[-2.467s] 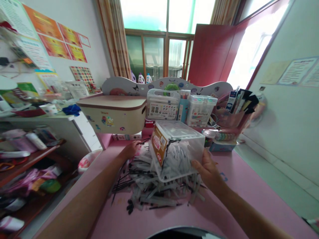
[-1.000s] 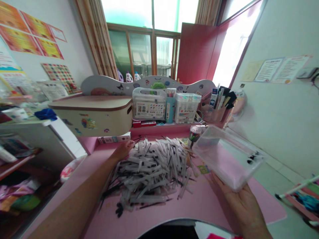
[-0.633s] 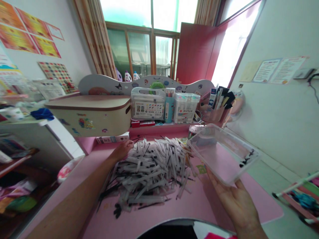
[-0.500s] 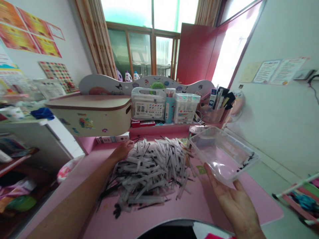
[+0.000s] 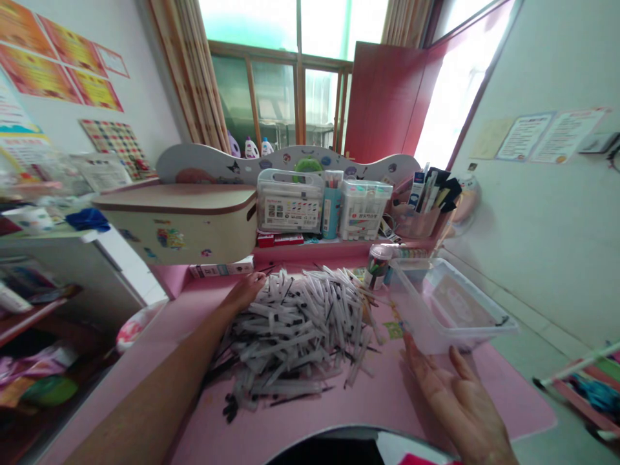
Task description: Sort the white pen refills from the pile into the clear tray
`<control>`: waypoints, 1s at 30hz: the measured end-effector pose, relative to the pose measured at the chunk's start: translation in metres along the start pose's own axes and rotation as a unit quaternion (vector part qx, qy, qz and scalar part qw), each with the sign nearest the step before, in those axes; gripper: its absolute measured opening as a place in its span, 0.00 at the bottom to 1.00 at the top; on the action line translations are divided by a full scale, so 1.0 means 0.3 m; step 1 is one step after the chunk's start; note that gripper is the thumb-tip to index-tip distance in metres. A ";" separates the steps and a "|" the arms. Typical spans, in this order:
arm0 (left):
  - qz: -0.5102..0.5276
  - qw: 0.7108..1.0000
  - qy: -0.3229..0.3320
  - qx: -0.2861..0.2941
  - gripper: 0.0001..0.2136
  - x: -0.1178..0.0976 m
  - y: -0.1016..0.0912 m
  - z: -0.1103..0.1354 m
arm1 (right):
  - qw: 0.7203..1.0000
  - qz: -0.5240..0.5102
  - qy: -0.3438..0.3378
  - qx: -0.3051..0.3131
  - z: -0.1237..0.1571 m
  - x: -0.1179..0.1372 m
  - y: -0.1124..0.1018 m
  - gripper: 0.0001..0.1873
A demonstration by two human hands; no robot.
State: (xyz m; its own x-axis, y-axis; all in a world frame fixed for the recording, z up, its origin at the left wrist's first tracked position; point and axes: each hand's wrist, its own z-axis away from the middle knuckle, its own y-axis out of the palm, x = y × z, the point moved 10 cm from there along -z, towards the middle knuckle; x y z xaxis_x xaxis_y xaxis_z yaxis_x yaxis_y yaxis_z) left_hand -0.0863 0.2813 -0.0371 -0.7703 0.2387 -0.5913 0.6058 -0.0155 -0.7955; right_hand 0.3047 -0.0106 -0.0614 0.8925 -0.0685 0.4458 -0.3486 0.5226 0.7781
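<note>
A big heap of white pens with black caps lies on the pink desk. My left hand rests open against the heap's far left edge, its fingertips among the pens. A clear plastic box stands upright on the desk to the right of the heap, almost empty, with a dark scrap in its far corner. My right hand lies open, palm up, just in front of the box, with the fingertips at its near wall and nothing in it.
Behind the heap stand a small jar, two clear marker cases and a holder full of stationery. A cream bin with a brown lid sits at the back left. Cluttered shelves run along the left.
My right hand tipped the clear box over the heap and emptied it, swung it right, set it down upright on the desk and let go. My left hand stayed in place.
</note>
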 end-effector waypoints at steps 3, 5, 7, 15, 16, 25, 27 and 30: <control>-0.004 1.000 -0.005 0.004 0.24 -0.007 0.009 -0.010 | 0.997 0.059 -0.026 -0.034 0.009 -0.001 -0.080 0.10; -0.004 1.000 -0.003 0.007 0.23 -0.012 0.008 -0.014 | 0.991 0.096 -0.078 -0.045 0.023 0.027 -0.103 0.11; -0.003 1.000 0.002 0.011 0.23 -0.012 0.001 -0.013 | 0.984 0.122 -0.125 -0.042 0.037 0.060 -0.098 0.15; 0.007 1.000 0.016 0.009 0.23 0.007 -0.044 0.020 | 0.966 0.213 -0.136 -0.058 0.008 0.131 -0.086 0.25; 0.008 1.000 0.014 0.006 0.23 0.009 -0.049 0.025 | 0.963 0.222 -0.136 -0.061 0.003 0.138 -0.091 0.26; 0.018 1.000 0.016 -0.004 0.24 0.024 -0.098 0.065 | 0.945 0.290 -0.140 -0.058 -0.041 0.194 -0.132 0.31; 0.020 1.000 0.007 0.002 0.27 0.044 -0.110 0.088 | 0.944 0.292 -0.136 -0.073 -0.028 0.193 -0.146 0.33; 0.016 1.000 -0.016 0.002 0.31 0.078 -0.132 0.160 | 0.937 0.323 -0.104 -0.077 0.017 0.160 -0.157 0.32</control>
State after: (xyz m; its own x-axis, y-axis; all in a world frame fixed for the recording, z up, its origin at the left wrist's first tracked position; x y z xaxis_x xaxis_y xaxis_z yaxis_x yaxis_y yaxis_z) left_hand -0.1376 0.2409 -0.0258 -0.7569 0.2071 -0.6199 0.6290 -0.0267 -0.7770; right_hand 0.3624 -0.0427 -0.0744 0.4279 0.1495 0.8914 -0.7376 0.6277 0.2489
